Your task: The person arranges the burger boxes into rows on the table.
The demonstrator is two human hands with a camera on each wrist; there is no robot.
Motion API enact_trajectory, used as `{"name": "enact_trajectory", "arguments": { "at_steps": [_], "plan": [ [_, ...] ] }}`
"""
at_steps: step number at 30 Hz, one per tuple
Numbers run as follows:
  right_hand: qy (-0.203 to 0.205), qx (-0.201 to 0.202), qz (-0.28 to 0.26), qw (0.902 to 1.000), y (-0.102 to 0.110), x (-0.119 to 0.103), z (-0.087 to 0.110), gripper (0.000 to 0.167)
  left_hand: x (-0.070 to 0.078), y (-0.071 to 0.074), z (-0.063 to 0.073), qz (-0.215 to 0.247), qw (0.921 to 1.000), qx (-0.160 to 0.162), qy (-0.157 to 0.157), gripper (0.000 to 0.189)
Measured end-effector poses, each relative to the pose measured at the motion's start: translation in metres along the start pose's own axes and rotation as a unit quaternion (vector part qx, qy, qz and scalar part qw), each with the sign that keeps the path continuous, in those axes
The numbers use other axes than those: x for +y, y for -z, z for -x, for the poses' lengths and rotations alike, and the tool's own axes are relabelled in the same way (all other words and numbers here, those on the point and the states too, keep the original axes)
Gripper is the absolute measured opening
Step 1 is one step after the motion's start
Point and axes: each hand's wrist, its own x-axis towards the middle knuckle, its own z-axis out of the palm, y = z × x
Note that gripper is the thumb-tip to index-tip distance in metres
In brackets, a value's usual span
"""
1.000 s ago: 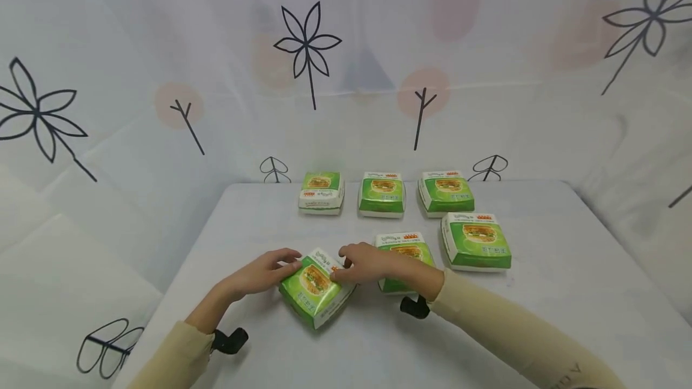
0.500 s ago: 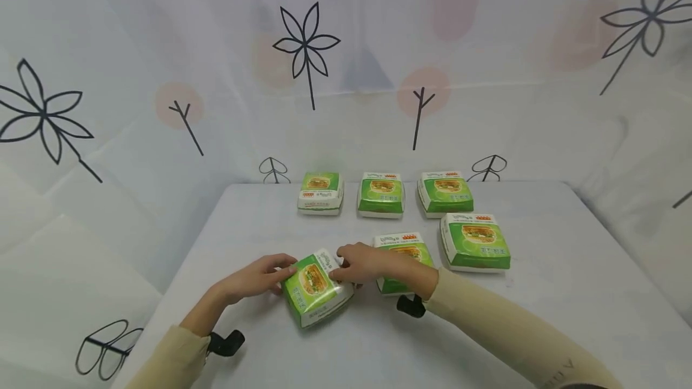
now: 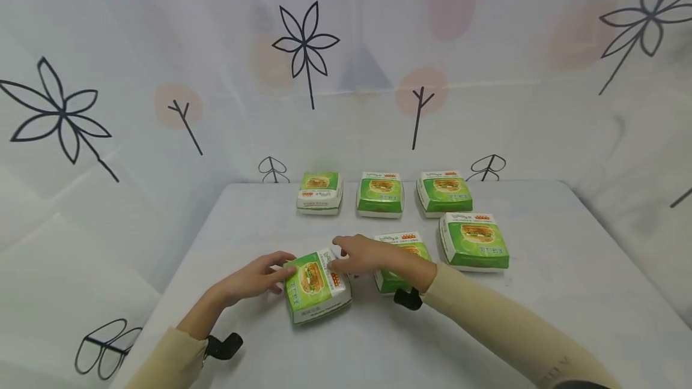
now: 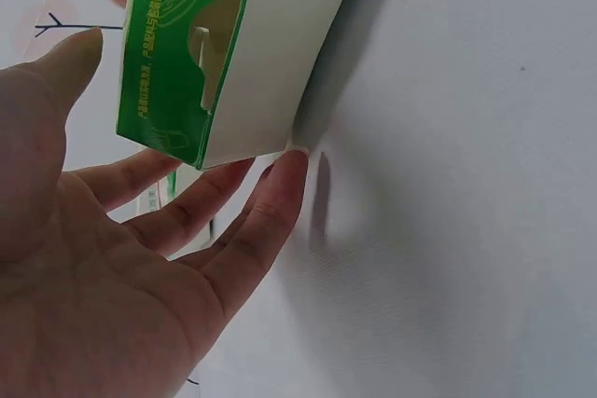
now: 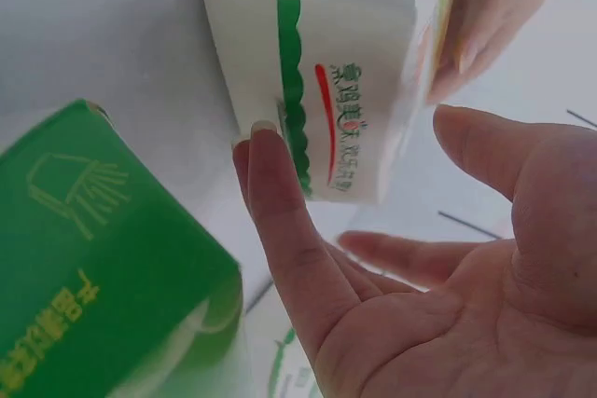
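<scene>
A green-and-white cardboard burger box (image 3: 312,286) lies slightly turned on the white table, between both hands. My left hand (image 3: 256,278) holds its left corner, thumb over the top edge; in the left wrist view the fingers (image 4: 266,221) reach the box's lower corner. At the box's far right corner is my right hand (image 3: 362,257), thumb over the lid's edge. In the right wrist view its fingers (image 5: 289,202) are fairly straight beside the white side wall. Another burger box (image 3: 394,281) stands just right, partly hidden behind the right forearm.
Three matching boxes line the back of the table (image 3: 562,317): a left one (image 3: 319,194), a middle one (image 3: 380,196) and a right one (image 3: 444,194). Another box (image 3: 476,242) sits in front of the right one. A printed cloth (image 3: 357,125) hangs behind the table.
The box between the hands has turned clockwise, its printed front side now facing nearer me. My right hand has shifted slightly up with its fingers more spread. The other boxes have stayed put.
</scene>
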Motion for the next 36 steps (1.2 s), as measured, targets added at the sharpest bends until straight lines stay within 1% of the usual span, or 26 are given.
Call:
{"name": "enact_trajectory", "arguments": {
  "at_steps": [3,6,11,16,19,22,25,28,32,36],
  "plan": [
    [0.011,-0.005,0.005,0.9999,0.0,0.0,-0.004,0.062,-0.002,-0.001,-0.001,0.004,1.0,-0.005,0.001,0.054],
    [0.016,-0.013,-0.007,0.9998,-0.002,0.002,-0.006,0.058,-0.002,0.0,-0.003,-0.003,1.0,-0.008,-0.003,0.053],
    [0.008,-0.019,-0.021,0.9996,-0.006,0.004,-0.003,0.053,0.001,0.001,-0.008,-0.024,0.9997,0.002,-0.008,0.054],
    [0.004,-0.009,-0.011,0.9999,-0.006,0.002,0.0,0.053,0.006,0.002,-0.009,-0.021,0.9997,0.013,-0.007,0.057],
    [0.009,0.004,0.006,0.9999,-0.004,0.001,0.001,0.054,0.005,0.001,-0.007,-0.016,0.9996,0.023,0.008,0.061],
    [0.022,0.017,0.025,0.9993,-0.002,0.0,0.0,0.055,0.003,0.001,-0.002,-0.017,0.9991,0.032,0.022,0.066],
    [0.03,0.02,0.035,0.9987,-0.001,-0.002,-0.002,0.056,0.001,0.001,0.003,-0.015,0.999,0.028,0.031,0.071],
    [0.033,0.016,0.042,0.9985,-0.001,-0.003,-0.005,0.054,0.0,0.0,0.005,-0.007,0.9993,0.018,0.033,0.075],
    [0.037,0.008,0.05,0.9981,-0.003,-0.002,-0.007,0.045,0.001,0.0,0.003,-0.012,0.9993,0.013,0.031,0.073],
    [0.034,-0.003,0.05,0.9982,-0.005,-0.002,-0.005,0.035,0.002,0.002,-0.002,-0.045,0.9986,0.015,0.024,0.064]
  ]
}}
